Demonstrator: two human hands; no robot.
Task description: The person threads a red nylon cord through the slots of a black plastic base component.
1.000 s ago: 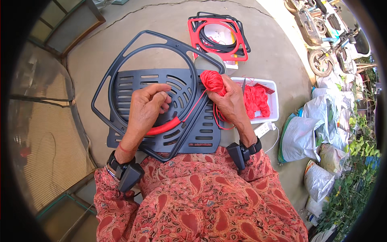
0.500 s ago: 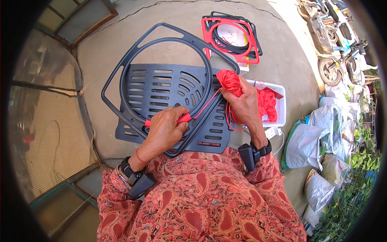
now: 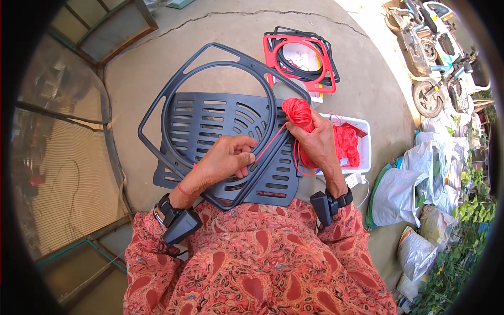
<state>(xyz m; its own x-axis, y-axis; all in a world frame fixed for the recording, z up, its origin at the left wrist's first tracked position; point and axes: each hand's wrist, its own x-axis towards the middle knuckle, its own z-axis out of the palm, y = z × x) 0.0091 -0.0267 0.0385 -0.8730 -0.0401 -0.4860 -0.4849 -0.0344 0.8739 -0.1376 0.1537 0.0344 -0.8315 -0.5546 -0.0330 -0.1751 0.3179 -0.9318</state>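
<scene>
A dark grey plastic frame [image 3: 152, 113] with a round ring inside it lies tilted in front of me, over a slotted dark plastic panel [image 3: 207, 110]. In my right hand [image 3: 318, 140] is a bundled skein of red cord [image 3: 297, 112], with loops hanging below the fingers. One strand stretches from the skein to my left hand [image 3: 227, 157], where thumb and fingers close on it above the ring's near side. Beside the left wrist a bit of red wrapping [image 3: 195, 165] shows on the ring; the hand hides the rest.
A white bin [image 3: 366, 142] of red cord stands right of my right hand, with a white power strip [image 3: 355, 180] by it. Beyond sits a stack with a red frame [image 3: 329, 65] and black frames. White sacks [image 3: 396, 191] and parked scooters [image 3: 428, 97] line the right.
My left hand has come off the red wrapping on the ring and moved slightly up and right, now on the strand. The right hand still holds the skein. The view has shifted slightly.
</scene>
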